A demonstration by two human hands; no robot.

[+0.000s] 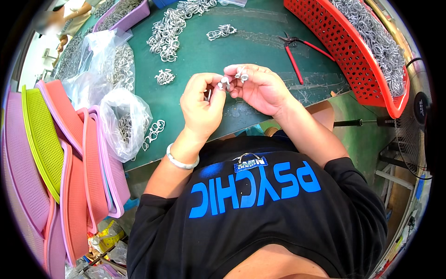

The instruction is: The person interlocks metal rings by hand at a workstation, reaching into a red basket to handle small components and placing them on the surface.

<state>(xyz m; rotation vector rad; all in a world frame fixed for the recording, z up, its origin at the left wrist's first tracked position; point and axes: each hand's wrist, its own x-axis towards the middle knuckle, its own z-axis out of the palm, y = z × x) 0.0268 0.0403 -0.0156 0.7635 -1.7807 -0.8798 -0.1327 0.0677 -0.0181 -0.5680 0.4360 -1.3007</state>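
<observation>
Over the near part of the green table my left hand (201, 103) is closed, thumb and forefinger pinching a small silver-grey metal ring part (225, 83). More metal seems to stick out between its fingers. Close beside it, my right hand (264, 89) holds similar small metal ring parts (241, 74) at its fingertips. The fingers of both hands almost meet, and the exact shape of the parts is too small to tell. A little heap of rings (165, 76) lies just left of my left hand. Beyond my hands sits another small cluster of rings (221, 32).
Red-handled pliers (297, 51) lie to the right, near a red perforated basket (320, 35) full of rings. Far left are a long ring pile (168, 32), plastic bags (125, 121) and a purple bin (125, 21). Stacked colourful baskets (44, 135) stand left; another person (72, 16) is at upper left.
</observation>
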